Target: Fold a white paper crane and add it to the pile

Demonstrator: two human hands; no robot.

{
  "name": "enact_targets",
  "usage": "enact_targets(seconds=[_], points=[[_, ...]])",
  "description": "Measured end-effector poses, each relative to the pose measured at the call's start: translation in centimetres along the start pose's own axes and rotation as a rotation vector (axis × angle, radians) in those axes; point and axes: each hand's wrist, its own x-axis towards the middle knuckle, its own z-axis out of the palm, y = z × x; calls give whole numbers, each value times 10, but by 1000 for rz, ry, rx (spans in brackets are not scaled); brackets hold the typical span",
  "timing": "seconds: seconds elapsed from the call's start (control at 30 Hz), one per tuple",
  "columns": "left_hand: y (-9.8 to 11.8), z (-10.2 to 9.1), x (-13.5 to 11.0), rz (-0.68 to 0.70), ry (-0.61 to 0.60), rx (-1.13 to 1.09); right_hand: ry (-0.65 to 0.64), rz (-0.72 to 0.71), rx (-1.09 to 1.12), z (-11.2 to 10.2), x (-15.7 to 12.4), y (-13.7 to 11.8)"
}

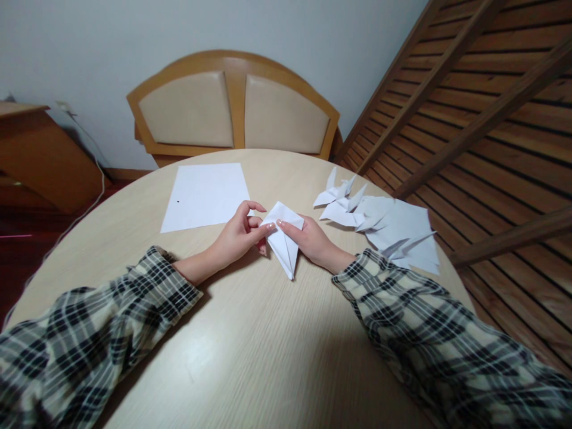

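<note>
A piece of folded white paper [285, 247], kite-shaped with its narrow point toward me, is held up over the middle of the table. On its left edge, my left hand [243, 231] pinches it with the thumb on top, the other fingers curled behind and beside it. My right hand [315, 238] grips the right side, thumb pressed on the front near the centre; its other fingers are hidden behind the paper. Creases run down the lower half toward the tip.
White paper sheets [205, 193] lie flat at the back left of the round wooden table [268, 345]. At the right, several folded paper cranes [342, 202] rest beside and on more white paper [402, 220]. Beyond the table stand a padded headboard [239, 107] and a slatted wooden panel [469, 119].
</note>
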Motion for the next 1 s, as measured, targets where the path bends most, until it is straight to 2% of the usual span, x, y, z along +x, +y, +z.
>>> enact_targets(seconds=[0.1, 0.2, 0.43, 0.67, 0.83, 1.0], points=[[-1, -1, 2, -69, 16, 20, 20, -11, 32, 1, 1, 1], [-1, -2, 3, -124, -27, 85, 26, -6, 63, 1, 1, 1], [6, -2, 0, -66, -68, 234, 12, -29, 61, 0, 2, 7], [0, -3, 1, -87, -71, 140, 3, -40, 42, 1, 1, 6], [-1, -4, 3, -88, -55, 149, 71, -47, 21, 4, -1, 3], [2, -3, 5, -157, -81, 171, 148, -45, 27, 8, -3, 2]])
